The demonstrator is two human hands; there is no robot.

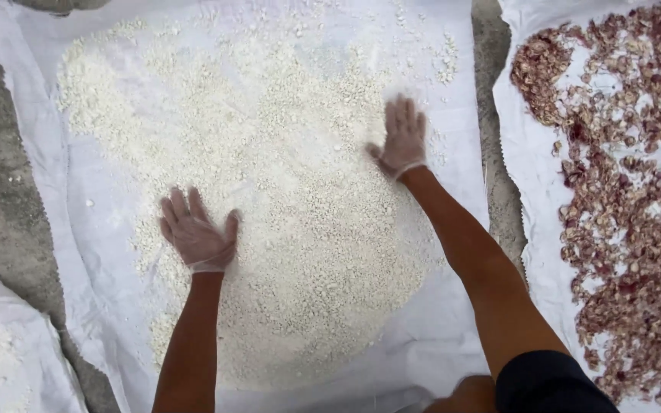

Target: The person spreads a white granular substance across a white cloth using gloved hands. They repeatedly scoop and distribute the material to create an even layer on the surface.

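Spreading is the step, I judge: my left hand [195, 233] and right hand [402, 138] lie open, flat on white grains [269, 191] covering the white sheet [32, 99]; thicker patches need pushing outward.

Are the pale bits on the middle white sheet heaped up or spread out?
Spread out: the pale bits lie thin across the white sheet, which shows through.
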